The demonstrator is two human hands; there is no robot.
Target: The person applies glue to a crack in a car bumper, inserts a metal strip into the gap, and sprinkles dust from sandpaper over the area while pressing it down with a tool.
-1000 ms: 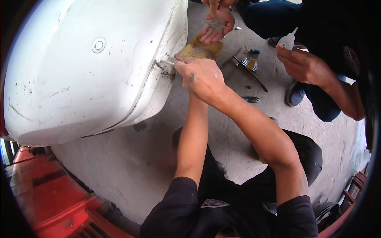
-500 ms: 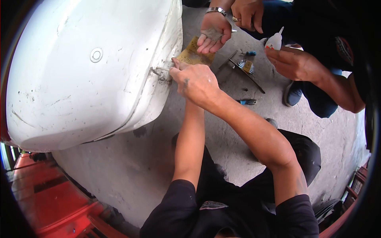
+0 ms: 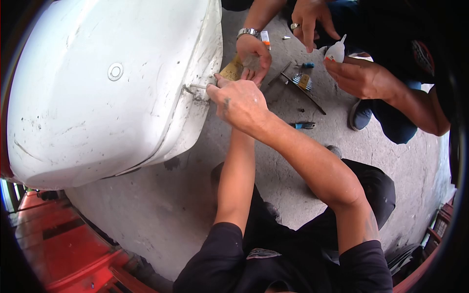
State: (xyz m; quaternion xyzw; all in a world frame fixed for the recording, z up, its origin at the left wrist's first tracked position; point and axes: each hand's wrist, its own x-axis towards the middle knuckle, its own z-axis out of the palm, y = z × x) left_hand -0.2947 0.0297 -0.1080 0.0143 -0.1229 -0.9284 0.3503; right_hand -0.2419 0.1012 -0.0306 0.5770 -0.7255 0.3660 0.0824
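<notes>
My right hand (image 3: 242,101) is closed around a thin pale stick (image 3: 197,86), whose far end meets a dark, rough smudge (image 3: 199,96) on the scuffed edge of a white car bumper (image 3: 127,112). My left forearm (image 3: 237,171) reaches up beneath the right wrist, and the right hand hides most of that hand. Just beyond my fingers is a yellow sheet like sandpaper (image 3: 231,70). Another person's hand with a metal watch (image 3: 253,57) curls beside this sheet, with grey powder on its palm.
At the right, a person's hand (image 3: 361,78) holds a small white bottle with a pointed nozzle (image 3: 336,51). Another hand, wearing a ring (image 3: 310,22), hangs nearby. On the concrete lie hex keys (image 3: 302,81), a long dark rod (image 3: 308,93), a blue-handled tool (image 3: 304,125) and a small box (image 3: 265,39).
The watch-wearing hand has turned from palm up and moved left and down to the yellow sheet, which now looks bent. The ringed hand has shifted slightly. My right hand has barely moved.
</notes>
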